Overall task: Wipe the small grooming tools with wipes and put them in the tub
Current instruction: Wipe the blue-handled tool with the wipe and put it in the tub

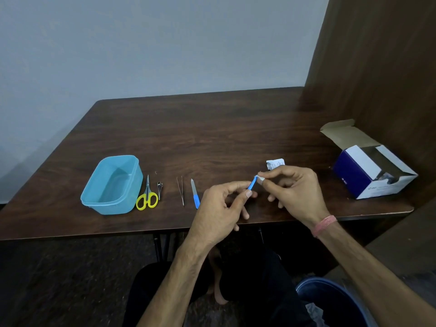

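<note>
My left hand (220, 208) pinches a small blue tool (252, 183) by its lower end, above the table's front edge. My right hand (295, 190) pinches a white wipe (260, 179) around the tool's upper tip. A light blue tub (113, 184) stands at the left with nothing in it that I can see. Between the tub and my hands lie yellow-handled scissors (147, 197), a nail clipper (159, 188), tweezers (180, 193) and a blue-handled nail file (195, 194).
A torn white wipe packet (274, 164) lies just behind my right hand. An open blue and white box (372, 172) sits at the right by a brown wooden panel (377, 67). A blue bin (330, 303) stands on the floor at the lower right.
</note>
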